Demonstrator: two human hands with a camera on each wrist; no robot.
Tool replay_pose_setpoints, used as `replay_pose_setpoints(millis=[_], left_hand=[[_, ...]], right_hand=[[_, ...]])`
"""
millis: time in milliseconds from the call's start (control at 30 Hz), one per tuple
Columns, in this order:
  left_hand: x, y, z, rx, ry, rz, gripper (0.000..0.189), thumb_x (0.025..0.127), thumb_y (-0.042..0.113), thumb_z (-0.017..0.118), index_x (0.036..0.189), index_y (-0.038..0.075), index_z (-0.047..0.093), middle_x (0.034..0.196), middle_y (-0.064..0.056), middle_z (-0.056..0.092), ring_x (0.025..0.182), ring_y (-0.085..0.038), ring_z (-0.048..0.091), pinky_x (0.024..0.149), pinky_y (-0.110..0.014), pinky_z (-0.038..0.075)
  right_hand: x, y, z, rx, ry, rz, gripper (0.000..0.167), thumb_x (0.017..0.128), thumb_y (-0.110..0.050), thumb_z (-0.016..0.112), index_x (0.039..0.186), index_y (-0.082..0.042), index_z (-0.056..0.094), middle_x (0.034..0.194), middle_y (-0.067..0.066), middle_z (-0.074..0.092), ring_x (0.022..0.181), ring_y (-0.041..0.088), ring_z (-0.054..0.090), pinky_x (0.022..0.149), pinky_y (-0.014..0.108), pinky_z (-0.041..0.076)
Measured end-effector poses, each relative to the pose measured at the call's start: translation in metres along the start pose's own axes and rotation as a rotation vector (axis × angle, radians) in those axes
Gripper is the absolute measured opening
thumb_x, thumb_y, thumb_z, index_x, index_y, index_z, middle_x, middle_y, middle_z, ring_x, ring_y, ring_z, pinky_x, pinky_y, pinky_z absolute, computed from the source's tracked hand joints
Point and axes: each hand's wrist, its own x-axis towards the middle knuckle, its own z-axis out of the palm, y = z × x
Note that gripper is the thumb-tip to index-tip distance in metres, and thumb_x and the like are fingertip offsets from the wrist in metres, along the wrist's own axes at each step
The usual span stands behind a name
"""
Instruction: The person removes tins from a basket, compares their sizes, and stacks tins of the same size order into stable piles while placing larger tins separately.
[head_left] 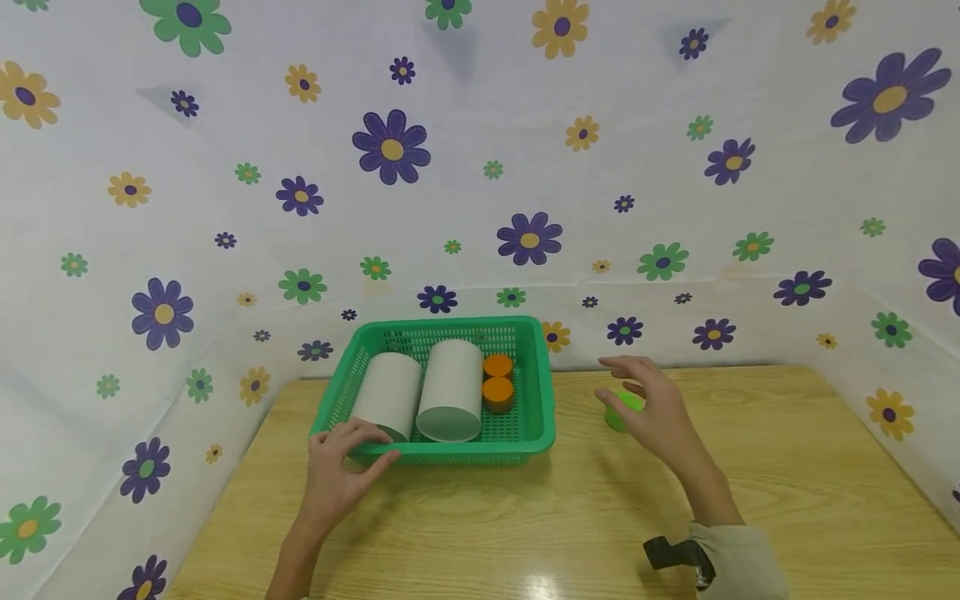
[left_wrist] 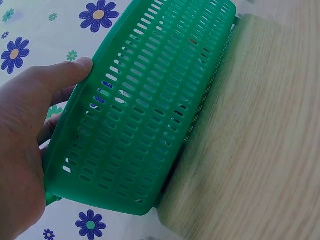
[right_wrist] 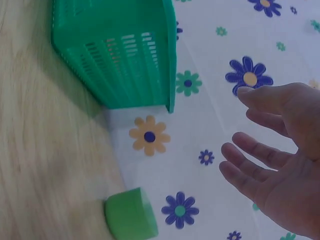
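My left hand grips the near left rim of a green plastic basket, fingers over the edge and thumb outside. The left wrist view shows the basket's slotted wall with the thumb on its rim. Inside the basket lie two white cylinders side by side, and two orange round pieces are to their right. My right hand is held in the air with its fingers apart, nothing between them. A small light green cup stands on the table, partly hidden behind that hand in the head view.
The basket rests on a wood-grain table near its back edge. A white cloth with printed flowers hangs behind the table and along both sides. A black strap is around the right sleeve.
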Motion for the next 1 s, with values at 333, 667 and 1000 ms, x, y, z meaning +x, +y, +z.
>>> replay_pose_setpoints(millis=[333,667,1000], left_hand=[[-0.001,0.003,0.0,-0.005,0.001,-0.003,0.022,0.077,0.015,0.091,0.091,0.021,0.076,0.096,0.013,0.068,0.094,-0.012,0.061,0.081,-0.041,0.02],[0.002,0.002,-0.002,-0.004,-0.001,0.007,0.021,0.077,0.016,0.091,0.091,0.019,0.076,0.096,0.014,0.068,0.092,-0.012,0.061,0.081,-0.043,0.021],[0.002,0.004,-0.002,-0.02,-0.004,-0.002,0.022,0.077,0.014,0.091,0.091,0.015,0.076,0.096,0.012,0.068,0.092,-0.012,0.062,0.081,-0.043,0.02]], right_hand=[[0.013,-0.026,0.015,0.016,-0.096,-0.062,0.042,0.09,-0.006,0.079,0.13,-0.006,0.065,0.128,0.013,0.061,0.111,0.033,0.063,0.091,0.054,0.054],[0.034,-0.028,0.034,0.027,-0.226,-0.103,0.04,0.091,-0.005,0.078,0.129,-0.002,0.065,0.127,0.014,0.061,0.112,0.034,0.065,0.096,0.052,0.052],[0.058,-0.031,0.058,-0.101,-0.351,-0.184,0.044,0.09,-0.013,0.08,0.13,-0.003,0.064,0.126,0.012,0.064,0.118,0.032,0.061,0.1,0.049,0.049]])
